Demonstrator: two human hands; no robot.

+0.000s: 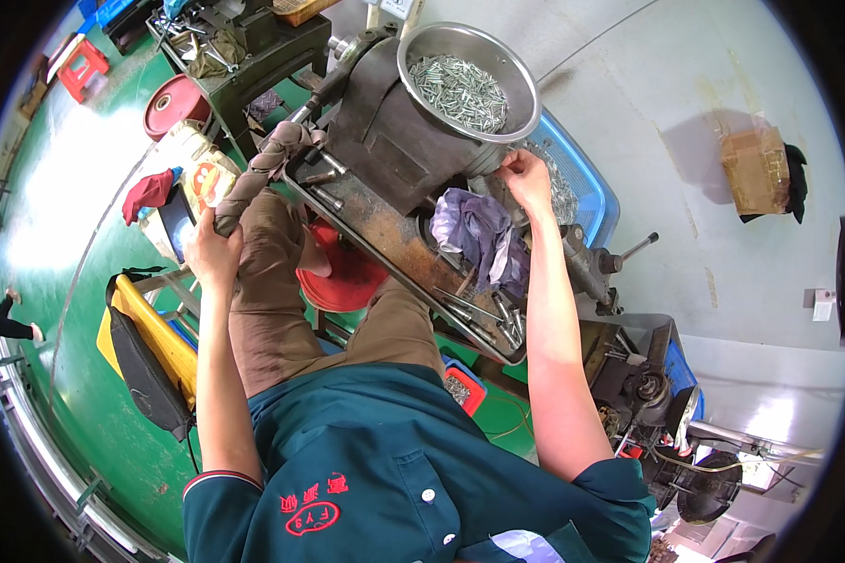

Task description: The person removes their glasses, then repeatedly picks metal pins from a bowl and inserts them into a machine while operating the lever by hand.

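My left hand is closed round the lower end of a lever handle wrapped in brown strips. The lever runs up to a dark metal bench machine. On the machine's far side, my right hand has its thumb and fingers pinched together close to the round spindle end; whatever lies between the fingertips is too small to make out. Above that hand, a steel bowl full of small metal pins rests on the machine. A crumpled purple-grey cloth lies beside my right wrist.
Behind my right hand stands a blue plastic basket with more metal parts. Loose tools lie on the machine's tray. Below are a red stool and a yellow chair with a black bag. Another person is at far left.
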